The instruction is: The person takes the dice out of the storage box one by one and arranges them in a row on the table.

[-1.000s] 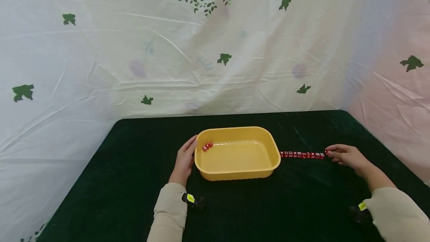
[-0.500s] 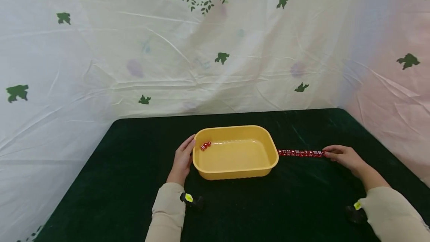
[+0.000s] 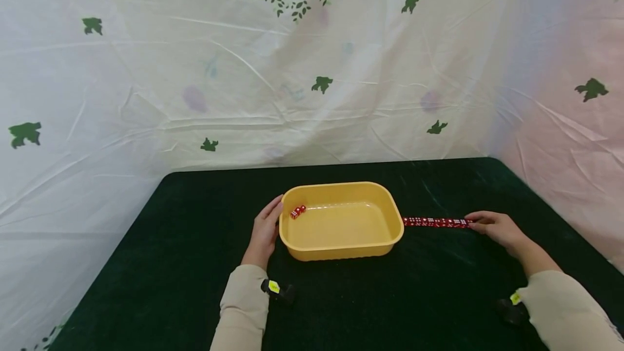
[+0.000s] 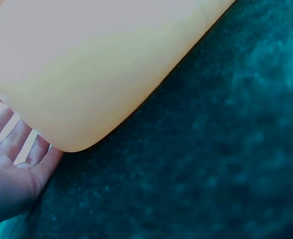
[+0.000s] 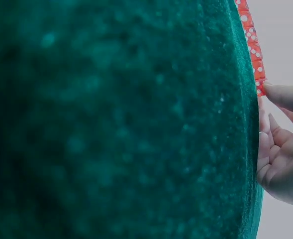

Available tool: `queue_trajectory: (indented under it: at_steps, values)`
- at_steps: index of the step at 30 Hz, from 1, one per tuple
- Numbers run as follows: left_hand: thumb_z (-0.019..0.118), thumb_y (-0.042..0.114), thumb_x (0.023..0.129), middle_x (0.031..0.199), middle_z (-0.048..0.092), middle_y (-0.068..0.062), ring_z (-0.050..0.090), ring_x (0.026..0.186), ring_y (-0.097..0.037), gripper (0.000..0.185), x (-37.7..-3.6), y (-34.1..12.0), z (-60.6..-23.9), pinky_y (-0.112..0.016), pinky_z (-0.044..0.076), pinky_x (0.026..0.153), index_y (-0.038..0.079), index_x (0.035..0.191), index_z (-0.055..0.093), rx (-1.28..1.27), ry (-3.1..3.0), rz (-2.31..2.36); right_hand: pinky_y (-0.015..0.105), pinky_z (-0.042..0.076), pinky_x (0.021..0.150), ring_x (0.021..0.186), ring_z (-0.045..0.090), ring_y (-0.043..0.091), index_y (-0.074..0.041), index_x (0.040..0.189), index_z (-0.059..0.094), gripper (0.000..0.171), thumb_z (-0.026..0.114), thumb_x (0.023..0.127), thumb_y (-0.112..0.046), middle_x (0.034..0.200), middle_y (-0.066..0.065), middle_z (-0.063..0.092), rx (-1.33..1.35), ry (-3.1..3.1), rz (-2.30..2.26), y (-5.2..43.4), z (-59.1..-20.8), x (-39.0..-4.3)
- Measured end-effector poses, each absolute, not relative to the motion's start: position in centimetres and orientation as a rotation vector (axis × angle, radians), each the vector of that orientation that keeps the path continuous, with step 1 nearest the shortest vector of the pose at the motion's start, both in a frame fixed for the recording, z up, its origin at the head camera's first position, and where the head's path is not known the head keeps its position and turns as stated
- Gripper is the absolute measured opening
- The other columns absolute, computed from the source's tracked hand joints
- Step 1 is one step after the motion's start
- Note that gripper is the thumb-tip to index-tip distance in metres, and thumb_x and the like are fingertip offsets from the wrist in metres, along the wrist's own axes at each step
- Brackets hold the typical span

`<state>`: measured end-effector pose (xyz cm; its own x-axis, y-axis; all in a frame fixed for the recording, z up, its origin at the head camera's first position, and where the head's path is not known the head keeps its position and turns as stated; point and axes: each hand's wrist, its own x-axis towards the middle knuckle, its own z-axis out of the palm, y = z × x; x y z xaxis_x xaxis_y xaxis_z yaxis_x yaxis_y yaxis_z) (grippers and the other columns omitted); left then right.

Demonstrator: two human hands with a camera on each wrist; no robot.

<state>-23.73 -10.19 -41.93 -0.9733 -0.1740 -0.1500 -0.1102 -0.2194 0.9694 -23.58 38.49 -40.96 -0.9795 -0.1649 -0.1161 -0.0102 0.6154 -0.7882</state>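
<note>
A yellow plastic tub [image 3: 346, 226] stands on the dark green cloth, with a small cluster of red dice [image 3: 298, 212] at its left end. My left hand [image 3: 263, 234] rests against the tub's left end; in the left wrist view its fingers [image 4: 18, 139] lie fairly straight along the outer wall. From the tub's right side runs a straight row of red dice with white dots [image 3: 434, 222]. At the right end of that row, my right hand [image 3: 497, 229] pinches the last die [image 5: 260, 88] between thumb and fingers, up against its neighbour.
The green cloth [image 3: 390, 302] covers the table, whose far edge meets a pale hanging sheet [image 3: 263, 96] printed with leaves. A dark wrist camera [image 3: 280, 291] is strapped below the left sleeve, another [image 3: 512, 310] below the right.
My right hand has moved left with a die, from just off the row's end to against it. The left hand keeps its place at the tub. The head view has shifted slightly.
</note>
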Motion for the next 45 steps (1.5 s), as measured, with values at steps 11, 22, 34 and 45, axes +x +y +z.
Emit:
queue_trajectory:
  at_steps: [11,22,34,45]
  values:
    - [0.053,0.040,0.083,0.124,0.043,0.002,0.041,0.109,-0.016,0.040,-23.6,-10.1,-41.9,-0.034,0.037,0.088,0.022,0.119,0.051,0.347,-1.937,-2.396,0.032,0.041,0.068,0.088,0.048,0.023,0.011,0.117,0.043,0.043,0.045,0.090,-0.023,0.112,0.025,0.042,-0.149,2.637,-1.310,38.6,-40.6,-23.7]
    - [0.054,0.044,0.080,0.122,0.044,0.004,0.041,0.109,-0.016,0.042,-23.6,-10.1,-42.3,-0.035,0.036,0.089,0.024,0.117,0.052,0.367,-1.940,-2.380,0.032,0.045,0.063,0.075,0.054,0.016,0.012,0.118,0.040,0.045,0.049,0.088,-0.021,0.095,0.008,0.054,-0.081,2.524,-1.377,39.2,-39.1,-24.0]
    - [0.054,0.045,0.080,0.123,0.044,0.003,0.041,0.109,-0.016,0.044,-23.7,-10.0,-42.4,-0.035,0.037,0.088,0.023,0.118,0.051,0.351,-1.932,-2.377,0.033,0.045,0.070,0.083,0.053,0.022,0.009,0.123,0.036,0.053,0.042,0.090,-0.033,0.107,0.023,0.049,-0.149,2.674,-1.286,36.9,-35.1,-25.9]
    - [0.053,0.044,0.081,0.123,0.043,0.003,0.041,0.109,-0.016,0.043,-23.6,-10.2,-42.2,-0.035,0.036,0.089,0.023,0.118,0.051,0.348,-1.935,-2.385,0.028,0.044,0.072,0.086,0.052,0.021,0.006,0.122,0.039,0.056,0.041,0.089,-0.040,0.106,0.019,0.051,-0.265,2.743,-1.268,32.0,-30.9,-28.0]
